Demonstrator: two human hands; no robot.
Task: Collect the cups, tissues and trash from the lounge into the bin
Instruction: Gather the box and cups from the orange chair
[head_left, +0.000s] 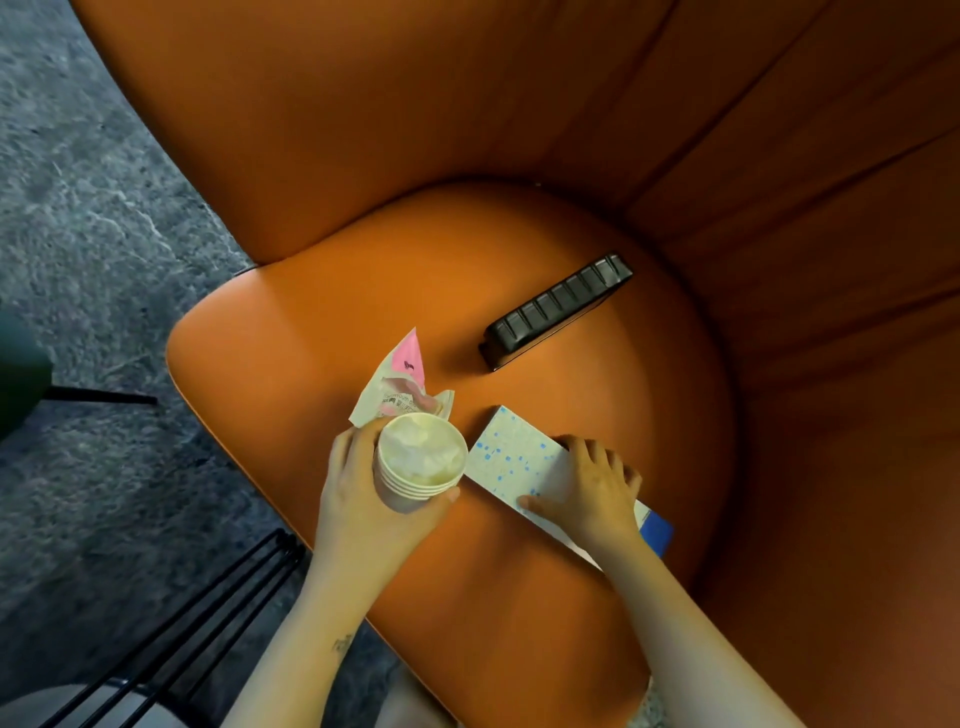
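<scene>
Left hand (363, 488) grips stacked cups (418, 465) stuffed with tissue, wrapper (400, 384) pinched behind. Right hand (582, 488) lies spread over speckled box (511, 457) on orange seat (322, 332). Best: clamp box edges, keep cups upright.

seat (519, 597): wrapper (400, 382) left | box (511, 457) right | tray (558, 309) behind

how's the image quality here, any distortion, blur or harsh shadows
Head view: wide-angle bend curves the orange leather chair edges; corners darken, especially the right. Soft light, brightest on the seat; the ribbed black tray casts a soft shadow. Left hand holding the stacked paper cups and right hand on the blue-speckled white box look slightly soft, not smeared.
</scene>
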